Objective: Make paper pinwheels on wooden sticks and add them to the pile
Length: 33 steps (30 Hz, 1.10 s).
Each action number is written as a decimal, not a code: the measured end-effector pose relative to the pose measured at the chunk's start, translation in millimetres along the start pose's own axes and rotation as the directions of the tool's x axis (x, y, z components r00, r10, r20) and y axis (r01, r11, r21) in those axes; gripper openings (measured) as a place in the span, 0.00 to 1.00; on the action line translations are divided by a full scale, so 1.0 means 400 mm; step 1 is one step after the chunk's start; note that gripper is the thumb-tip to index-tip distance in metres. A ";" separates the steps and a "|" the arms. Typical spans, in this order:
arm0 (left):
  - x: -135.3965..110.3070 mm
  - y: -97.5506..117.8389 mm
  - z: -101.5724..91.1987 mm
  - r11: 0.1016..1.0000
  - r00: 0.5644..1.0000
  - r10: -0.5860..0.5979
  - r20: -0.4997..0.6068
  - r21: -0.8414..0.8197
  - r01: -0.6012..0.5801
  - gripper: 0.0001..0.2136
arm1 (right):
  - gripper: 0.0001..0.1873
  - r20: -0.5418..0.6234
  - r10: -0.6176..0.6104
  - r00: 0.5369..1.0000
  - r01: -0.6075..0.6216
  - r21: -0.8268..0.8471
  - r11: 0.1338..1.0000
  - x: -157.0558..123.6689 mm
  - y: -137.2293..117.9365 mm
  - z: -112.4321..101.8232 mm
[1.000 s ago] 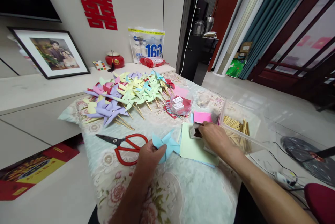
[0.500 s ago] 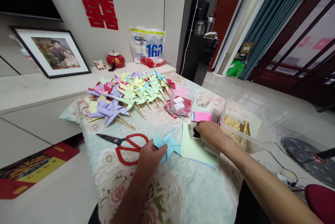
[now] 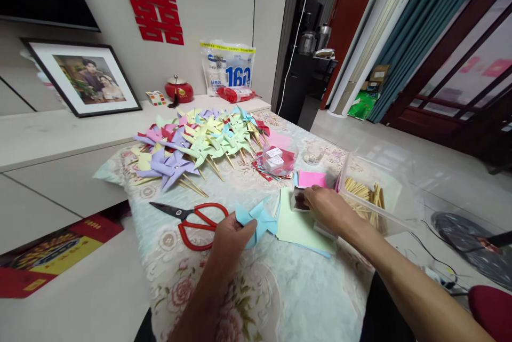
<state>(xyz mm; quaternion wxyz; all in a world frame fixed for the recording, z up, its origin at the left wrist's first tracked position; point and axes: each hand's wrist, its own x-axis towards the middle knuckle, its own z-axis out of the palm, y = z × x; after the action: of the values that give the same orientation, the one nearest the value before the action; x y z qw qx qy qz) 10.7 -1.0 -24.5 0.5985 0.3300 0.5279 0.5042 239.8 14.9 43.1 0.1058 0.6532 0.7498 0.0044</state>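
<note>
My left hand [image 3: 234, 235] pinches a folded light-blue paper pinwheel [image 3: 262, 223] between thumb and fingers, just above the tablecloth. My right hand [image 3: 323, 203] reaches to a small open box [image 3: 299, 200] with a dark inside, its fingertips at the box's right side. Its fingers are bent, and what they hold, if anything, is hidden. Under that box lies a stack of pale green paper sheets [image 3: 294, 227]. Scissors with red handles [image 3: 200, 223] rest left of my left hand, blades pointing left.
Many finished pinwheels on sticks [image 3: 208, 136] are heaped at the table's far side. A clear plastic bin [image 3: 396, 187] of wooden sticks stands at the right. Behind the stack are pink paper [image 3: 312, 179] and a plastic bag of red items [image 3: 278, 159].
My right hand has drawn back slightly from inside the small box, and more of its dark interior shows. My left hand still holds the pinwheel in place.
</note>
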 end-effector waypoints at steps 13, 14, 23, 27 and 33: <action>0.010 0.005 0.002 0.975 0.994 0.000 -0.107 -0.222 -0.024 0.13 | 0.06 -0.036 -0.025 0.999 0.040 0.988 0.147 0.010 -0.149 -0.028; 0.012 0.005 0.001 0.971 0.993 0.009 -0.115 -0.235 -0.036 0.13 | 0.06 -0.011 -0.038 0.999 0.015 0.996 0.083 0.022 -0.159 -0.025; 0.029 -0.008 -0.021 0.954 0.983 0.040 -0.178 -0.287 -0.091 0.13 | 0.15 0.041 -0.158 0.987 -0.098 0.922 -0.374 0.048 -0.181 0.061; 0.029 -0.010 -0.021 0.955 0.984 0.033 -0.172 -0.287 -0.082 0.13 | 0.18 0.049 -0.200 0.979 -0.142 0.862 -0.487 0.049 -0.185 0.078; 0.023 -0.005 -0.019 0.950 0.986 0.014 -0.164 -0.304 -0.064 0.14 | 0.21 0.050 -0.257 0.965 -0.194 0.797 -0.573 0.055 -0.185 0.091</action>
<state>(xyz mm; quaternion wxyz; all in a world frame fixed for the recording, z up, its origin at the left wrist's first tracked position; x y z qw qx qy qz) 3.1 6.1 -30.8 0.5882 0.2013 0.4824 0.6171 170.7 20.8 -6.5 -0.4363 0.3580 0.3468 -0.7491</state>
